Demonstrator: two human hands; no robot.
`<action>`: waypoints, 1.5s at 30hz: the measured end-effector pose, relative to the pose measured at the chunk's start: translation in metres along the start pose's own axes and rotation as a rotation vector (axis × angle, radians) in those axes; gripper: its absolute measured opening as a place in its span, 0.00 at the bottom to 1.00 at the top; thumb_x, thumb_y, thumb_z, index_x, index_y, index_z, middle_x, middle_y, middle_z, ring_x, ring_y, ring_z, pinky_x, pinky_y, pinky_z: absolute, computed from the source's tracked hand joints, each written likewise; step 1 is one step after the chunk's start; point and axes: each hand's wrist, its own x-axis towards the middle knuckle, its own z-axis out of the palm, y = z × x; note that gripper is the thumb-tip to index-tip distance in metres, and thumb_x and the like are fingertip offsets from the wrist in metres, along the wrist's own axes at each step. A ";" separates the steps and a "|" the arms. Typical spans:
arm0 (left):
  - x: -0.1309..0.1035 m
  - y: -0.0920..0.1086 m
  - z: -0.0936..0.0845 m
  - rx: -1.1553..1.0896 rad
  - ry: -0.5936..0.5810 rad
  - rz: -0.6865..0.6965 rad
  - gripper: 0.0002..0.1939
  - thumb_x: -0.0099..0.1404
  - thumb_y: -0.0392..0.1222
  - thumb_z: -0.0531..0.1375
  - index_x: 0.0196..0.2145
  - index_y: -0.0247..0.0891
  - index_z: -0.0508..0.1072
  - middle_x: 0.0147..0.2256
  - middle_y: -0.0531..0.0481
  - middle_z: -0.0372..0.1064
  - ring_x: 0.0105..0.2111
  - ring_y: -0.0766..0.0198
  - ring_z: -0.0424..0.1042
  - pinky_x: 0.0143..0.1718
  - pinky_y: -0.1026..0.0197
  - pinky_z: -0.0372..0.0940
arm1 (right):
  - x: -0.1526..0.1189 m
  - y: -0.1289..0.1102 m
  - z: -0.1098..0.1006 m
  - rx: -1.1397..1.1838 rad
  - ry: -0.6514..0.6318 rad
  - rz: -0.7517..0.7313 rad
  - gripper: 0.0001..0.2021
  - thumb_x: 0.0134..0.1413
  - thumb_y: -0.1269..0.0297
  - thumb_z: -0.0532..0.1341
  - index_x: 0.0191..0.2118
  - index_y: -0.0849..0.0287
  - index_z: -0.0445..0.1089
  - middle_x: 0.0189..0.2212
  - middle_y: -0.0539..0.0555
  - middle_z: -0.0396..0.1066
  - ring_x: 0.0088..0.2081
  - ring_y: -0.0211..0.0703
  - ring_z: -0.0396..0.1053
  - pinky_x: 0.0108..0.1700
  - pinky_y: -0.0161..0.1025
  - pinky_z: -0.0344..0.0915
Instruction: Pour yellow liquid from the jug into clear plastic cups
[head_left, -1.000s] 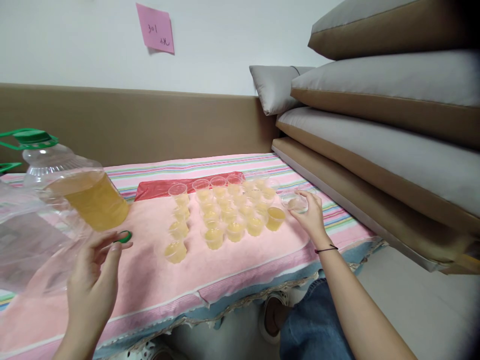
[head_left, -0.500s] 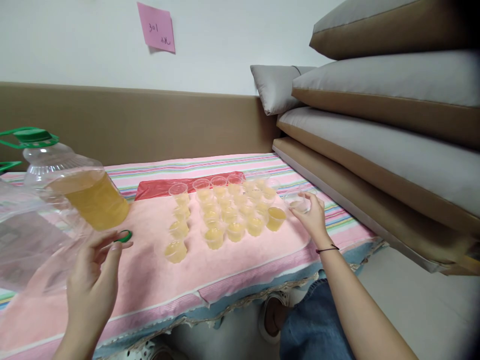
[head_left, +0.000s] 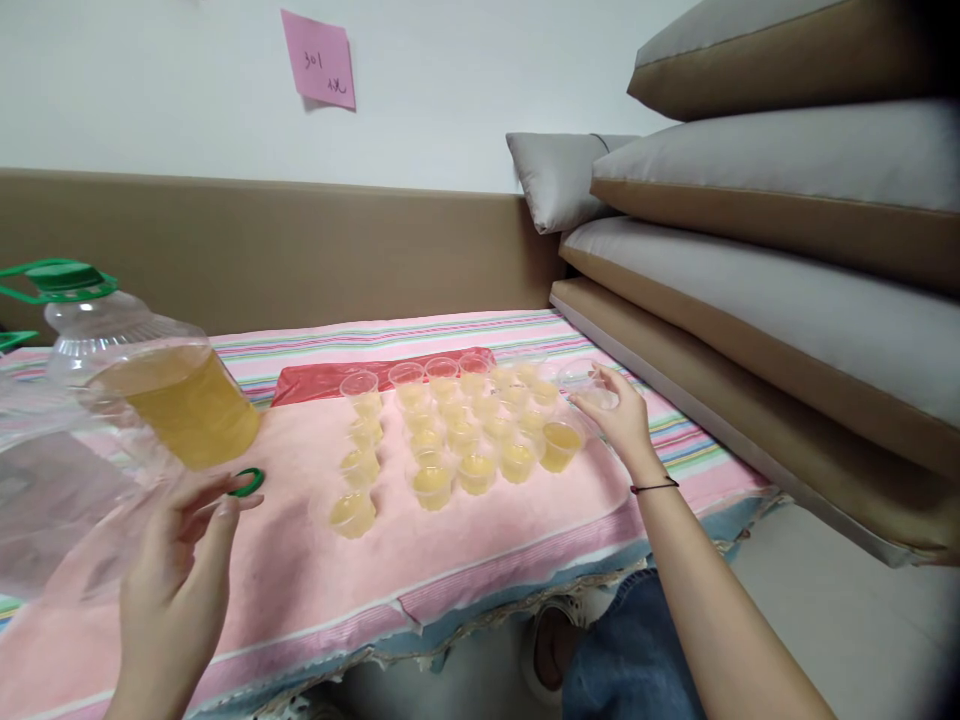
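Observation:
My left hand [head_left: 184,570] is closed on a green cap [head_left: 247,482], pinched between thumb and fingers above the pink cloth. At the right, my right hand [head_left: 619,410] holds a clear plastic cup [head_left: 589,384] by its side, just beyond the rows of cups. Several clear cups with yellow liquid stand in rows; the nearest right one [head_left: 560,447] is close to my right hand. A single column at the left ends in a front cup [head_left: 353,513]. Left of them stands a large clear jug [head_left: 187,400], partly filled with yellow liquid, with a green lid.
A clear plastic bag [head_left: 60,500] lies at the left edge. Behind the cups is a red plastic bag [head_left: 315,381]. Stacked cushions [head_left: 750,220] rise at the right, and a brown headboard [head_left: 300,250] runs along the back.
My right hand has moved slightly up and away with the clear cup. My left hand, still with the green cap, has shifted a little. The whole view has moved slightly.

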 end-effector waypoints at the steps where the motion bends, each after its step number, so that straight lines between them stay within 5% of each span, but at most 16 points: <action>1: 0.000 0.001 0.000 0.002 -0.001 -0.001 0.18 0.59 0.58 0.59 0.43 0.47 0.69 0.43 0.47 0.73 0.40 0.50 0.75 0.50 0.36 0.66 | 0.000 -0.001 0.002 0.009 -0.019 0.004 0.31 0.40 0.53 0.71 0.52 0.59 0.69 0.48 0.61 0.74 0.48 0.55 0.71 0.53 0.55 0.65; 11: -0.003 0.004 0.000 0.004 0.009 0.055 0.15 0.61 0.56 0.59 0.43 0.49 0.70 0.43 0.49 0.74 0.40 0.50 0.75 0.47 0.39 0.68 | -0.008 -0.022 -0.002 0.085 -0.106 0.017 0.26 0.37 0.55 0.73 0.43 0.56 0.67 0.46 0.60 0.74 0.48 0.53 0.72 0.53 0.55 0.66; 21: -0.004 0.002 -0.001 0.007 -0.016 0.041 0.17 0.60 0.57 0.58 0.43 0.46 0.69 0.43 0.47 0.73 0.40 0.50 0.75 0.49 0.38 0.67 | -0.025 -0.052 -0.020 0.096 -0.331 -0.039 0.22 0.40 0.56 0.73 0.44 0.54 0.71 0.46 0.57 0.76 0.48 0.53 0.72 0.53 0.53 0.66; 45: -0.006 -0.005 -0.003 0.008 -0.028 0.031 0.19 0.62 0.56 0.58 0.46 0.44 0.69 0.44 0.45 0.74 0.42 0.52 0.76 0.50 0.42 0.67 | -0.027 -0.052 -0.012 -0.128 -0.411 -0.252 0.19 0.45 0.64 0.67 0.47 0.51 0.72 0.48 0.55 0.76 0.51 0.57 0.69 0.55 0.58 0.62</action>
